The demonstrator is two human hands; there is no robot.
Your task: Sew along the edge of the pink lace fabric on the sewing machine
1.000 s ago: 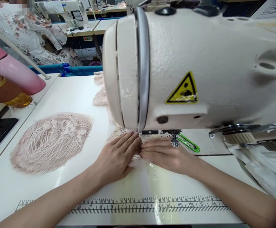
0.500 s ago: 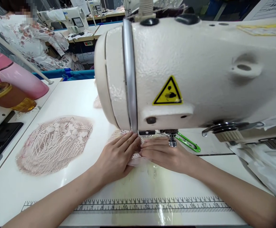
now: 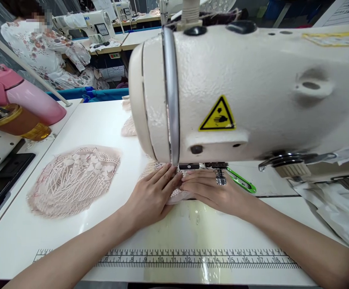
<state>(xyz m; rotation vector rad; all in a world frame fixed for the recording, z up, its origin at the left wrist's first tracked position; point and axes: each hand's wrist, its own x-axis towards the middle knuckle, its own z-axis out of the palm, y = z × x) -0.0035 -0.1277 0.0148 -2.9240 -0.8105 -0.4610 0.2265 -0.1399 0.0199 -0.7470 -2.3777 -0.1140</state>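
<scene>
Beneath the head of a white sewing machine [image 3: 210, 88], a pale pink lace piece [image 3: 179, 195] lies on the bed, mostly covered by my hands. My left hand [image 3: 152, 190] rests flat on it from the left, fingers stretched toward the needle area. From the right, my right hand [image 3: 213, 190] presses on the lace with its fingers extended and close together. The fingertips of both hands nearly meet at the presser foot area, where the needle is hidden. Just beyond my right hand lie green thread snips [image 3: 242, 180].
A stack of lace pieces [image 3: 75, 180] lies to the left. A phone [image 3: 7, 180], an amber cup [image 3: 18, 122] and a pink bottle [image 3: 30, 96] are at the far left. A printed ruler [image 3: 174, 259] runs along the front. A person [image 3: 45, 48] sits at another machine behind.
The whole view has shifted slightly, so things appear a little farther right. The lace's near edge shows a bit less below my fingers. Both hands keep nearly the same pose.
</scene>
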